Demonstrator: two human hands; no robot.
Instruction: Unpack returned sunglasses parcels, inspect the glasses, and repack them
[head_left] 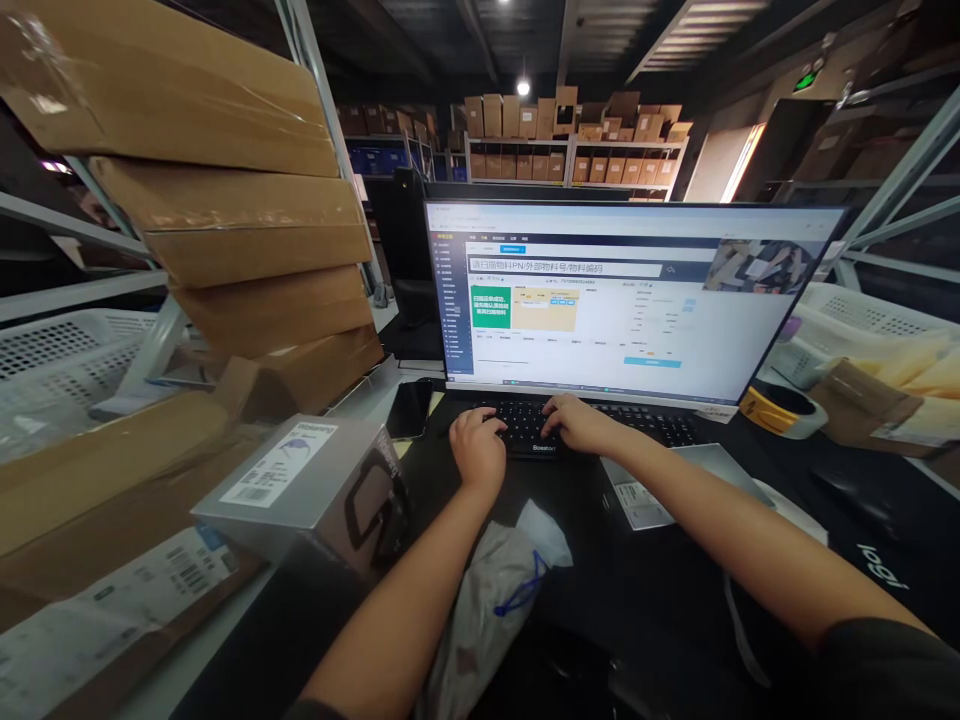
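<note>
Both of my hands rest on a black keyboard below a lit monitor. My left hand lies over the left end of the keys, fingers loosely bent and apart, holding nothing. Over the middle keys is my right hand, its fingers spread and touching the keys. The monitor shows a page with Chinese text, a green box and a yellow box. Under my forearms lies a grey pouch with a blue cord. A silver-grey flat box with a label sits partly beneath my right forearm.
A grey product box stands left of my arm, beside an opened carton and stacked brown cartons. A phone lies left of the keyboard. Tape, a mouse and a white basket are at right.
</note>
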